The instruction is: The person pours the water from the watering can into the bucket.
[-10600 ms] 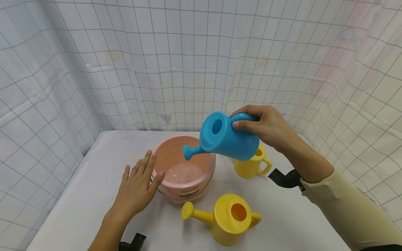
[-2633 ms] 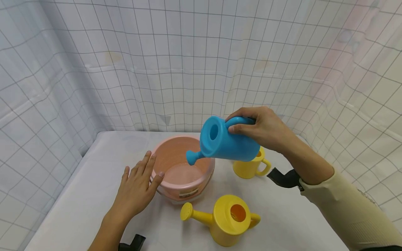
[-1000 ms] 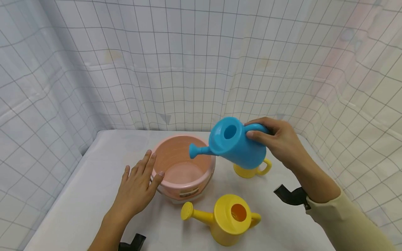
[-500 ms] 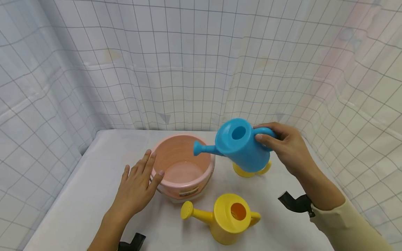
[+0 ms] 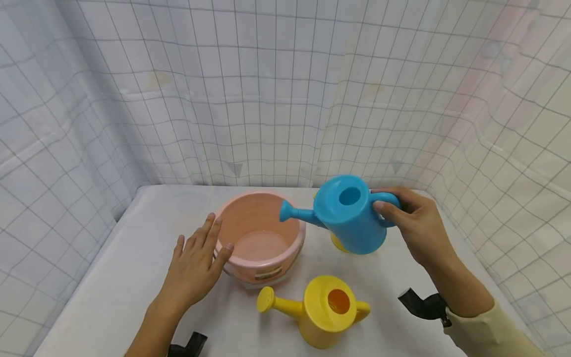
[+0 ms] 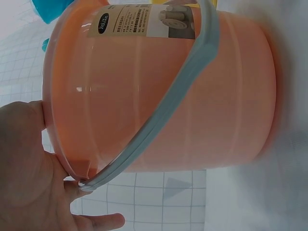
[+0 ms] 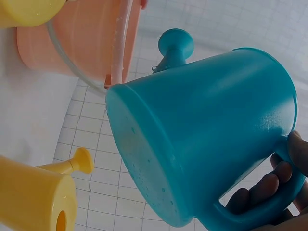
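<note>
One blue watering can (image 5: 352, 220) hangs tilted above the counter (image 5: 111, 277), handle (image 5: 385, 197) clamped in the curled fingers of the right hand (image 5: 419, 228); the left hand (image 5: 192, 272), fingers apart, touches the pink bucket's rim (image 5: 267, 264).

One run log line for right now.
left hand: touching rim of pink bucket; right hand: gripping tilted blue watering can by handle; nearer yellow watering can: upright on table

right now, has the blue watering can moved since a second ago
Yes: in the head view the blue watering can has shifted right and down relative to the pink bucket.
</note>
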`<control>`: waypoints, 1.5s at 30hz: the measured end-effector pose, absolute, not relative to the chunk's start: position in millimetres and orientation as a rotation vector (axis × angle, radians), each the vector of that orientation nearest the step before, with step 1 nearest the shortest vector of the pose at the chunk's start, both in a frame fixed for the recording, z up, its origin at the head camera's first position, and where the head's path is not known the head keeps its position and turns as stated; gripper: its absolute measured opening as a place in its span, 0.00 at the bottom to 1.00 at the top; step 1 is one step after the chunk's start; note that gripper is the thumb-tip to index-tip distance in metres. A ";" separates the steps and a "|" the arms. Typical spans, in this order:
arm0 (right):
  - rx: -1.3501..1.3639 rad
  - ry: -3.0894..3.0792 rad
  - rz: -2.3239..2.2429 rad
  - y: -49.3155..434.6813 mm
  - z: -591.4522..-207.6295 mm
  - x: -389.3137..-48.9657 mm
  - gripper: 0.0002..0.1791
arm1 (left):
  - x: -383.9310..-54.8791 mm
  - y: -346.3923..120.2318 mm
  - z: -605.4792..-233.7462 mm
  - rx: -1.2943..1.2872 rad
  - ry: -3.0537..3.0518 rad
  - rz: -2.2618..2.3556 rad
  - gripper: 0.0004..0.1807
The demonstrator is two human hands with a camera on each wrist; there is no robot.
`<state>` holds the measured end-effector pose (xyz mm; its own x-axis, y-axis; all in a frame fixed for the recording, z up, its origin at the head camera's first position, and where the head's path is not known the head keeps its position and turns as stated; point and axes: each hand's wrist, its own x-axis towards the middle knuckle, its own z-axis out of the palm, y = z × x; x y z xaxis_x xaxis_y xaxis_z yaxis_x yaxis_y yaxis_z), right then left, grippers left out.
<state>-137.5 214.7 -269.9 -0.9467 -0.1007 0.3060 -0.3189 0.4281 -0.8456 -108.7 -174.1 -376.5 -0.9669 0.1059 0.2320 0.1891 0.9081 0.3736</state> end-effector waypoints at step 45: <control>-0.001 -2.069 1.933 223.3 -333.7 -125.2 0.22 | -107.5 -171.9 -374.8 -0.210 -2.877 -0.592 0.36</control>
